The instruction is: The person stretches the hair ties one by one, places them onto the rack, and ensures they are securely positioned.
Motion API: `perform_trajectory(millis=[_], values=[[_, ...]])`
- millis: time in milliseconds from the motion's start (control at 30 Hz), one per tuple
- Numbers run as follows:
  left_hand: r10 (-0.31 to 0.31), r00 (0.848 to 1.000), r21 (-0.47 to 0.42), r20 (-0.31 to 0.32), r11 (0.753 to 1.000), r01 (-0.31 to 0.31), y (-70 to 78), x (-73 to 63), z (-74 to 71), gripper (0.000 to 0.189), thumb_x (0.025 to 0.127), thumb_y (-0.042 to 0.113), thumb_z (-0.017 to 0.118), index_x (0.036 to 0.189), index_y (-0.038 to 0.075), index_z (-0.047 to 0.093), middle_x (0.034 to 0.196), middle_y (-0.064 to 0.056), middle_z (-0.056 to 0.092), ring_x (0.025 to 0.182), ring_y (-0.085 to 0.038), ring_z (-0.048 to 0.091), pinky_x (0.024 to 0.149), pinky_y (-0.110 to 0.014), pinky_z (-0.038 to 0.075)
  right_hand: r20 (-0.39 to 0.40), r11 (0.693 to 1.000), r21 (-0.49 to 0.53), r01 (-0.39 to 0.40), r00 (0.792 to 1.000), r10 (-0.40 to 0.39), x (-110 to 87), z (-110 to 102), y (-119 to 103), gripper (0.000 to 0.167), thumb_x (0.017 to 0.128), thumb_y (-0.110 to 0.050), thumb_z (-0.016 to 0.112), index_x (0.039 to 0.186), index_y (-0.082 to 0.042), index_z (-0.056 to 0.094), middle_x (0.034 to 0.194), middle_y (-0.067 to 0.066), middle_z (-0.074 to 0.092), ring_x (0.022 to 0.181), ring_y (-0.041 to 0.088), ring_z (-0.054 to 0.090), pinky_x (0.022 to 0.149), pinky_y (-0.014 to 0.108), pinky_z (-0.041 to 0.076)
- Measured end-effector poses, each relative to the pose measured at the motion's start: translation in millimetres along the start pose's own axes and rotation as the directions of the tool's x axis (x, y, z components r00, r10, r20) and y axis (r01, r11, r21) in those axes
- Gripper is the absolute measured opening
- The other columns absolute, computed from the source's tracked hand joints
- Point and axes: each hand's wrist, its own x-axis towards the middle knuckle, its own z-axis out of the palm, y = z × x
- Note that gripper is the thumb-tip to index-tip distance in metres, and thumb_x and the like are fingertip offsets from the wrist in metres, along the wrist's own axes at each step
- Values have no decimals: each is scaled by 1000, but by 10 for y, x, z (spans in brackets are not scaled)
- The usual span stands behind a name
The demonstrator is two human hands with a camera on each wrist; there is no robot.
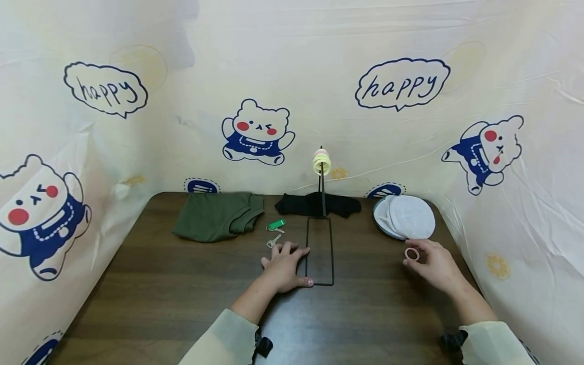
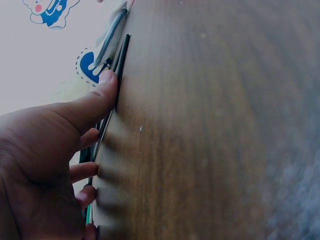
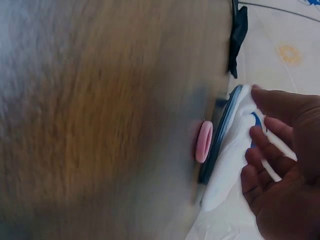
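Note:
My left hand (image 1: 284,268) rests at the near left of a black wire stand (image 1: 332,253), fingers spread, thumb on the near left corner of its rectangular base. In the left wrist view the thumb (image 2: 102,97) lies along the dark wire. Several yellow and pink rings (image 1: 321,163) hang on the stand's raised arm. My right hand (image 1: 433,263) hovers over a pink hair tie (image 1: 412,248) on the table at the right. The right wrist view has the fingers (image 3: 267,150) relaxed and apart from the hair tie (image 3: 203,142), holding nothing.
Round white cloth pieces (image 1: 410,215) lie on a dark-rimmed round base at the back right. Folded green cloth (image 1: 216,215) is at the back left, near a key (image 1: 274,241) and green key tag (image 1: 276,225). Black cloth (image 1: 296,204) lies behind the stand.

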Motion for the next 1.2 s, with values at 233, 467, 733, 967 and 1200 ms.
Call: perform_trajectory(millis=[233, 467, 733, 967, 1200], values=[[-1, 1000, -2, -6, 1000, 1, 3, -11, -14, 90, 78, 65, 81, 157, 39, 45, 162, -4, 33, 144, -40, 26, 87, -61, 32, 131, 998, -25, -58, 990, 61, 54, 46, 160, 51, 82, -16, 88, 125, 3, 69, 118, 22, 71, 109, 44, 62, 96, 63, 44], [0, 1000, 1, -10, 1000, 0, 0, -10, -2, 90, 78, 65, 82, 157, 40, 46, 162, -4, 33, 143, -39, 26, 86, -59, 32, 177, 996, -55, -76, 981, 85, 94, 79, 208, 47, 82, -13, 86, 123, 2, 69, 107, 16, 73, 100, 38, 66, 89, 59, 46], [3, 1000, -10, -10, 1000, -3, 13, -12, -16, 91, 78, 64, 82, 157, 38, 46, 162, -5, 33, 143, -40, 26, 85, -59, 31, 187, 994, -47, -99, 977, 106, 138, 110, 228, 37, 83, -9, 83, 117, -2, 71, 97, 7, 71, 92, 29, 66, 84, 53, 49], [-3, 1000, -8, -6, 1000, 3, 8, -13, -18, 91, 78, 65, 81, 157, 39, 46, 162, -5, 33, 143, -41, 26, 86, -61, 32, 194, 992, -36, -123, 973, 127, 150, 136, 170, 22, 90, -8, 78, 111, -7, 73, 86, -4, 66, 80, 16, 59, 76, 41, 47], [1, 1000, -2, -2, 1000, -1, 6, -6, -12, 91, 78, 67, 81, 157, 39, 45, 162, -4, 33, 143, -40, 26, 86, -60, 32, 151, 998, -19, -62, 986, 64, 170, 127, 31, 15, 91, -8, 78, 104, -12, 76, 87, -7, 70, 84, 17, 64, 81, 45, 49]])
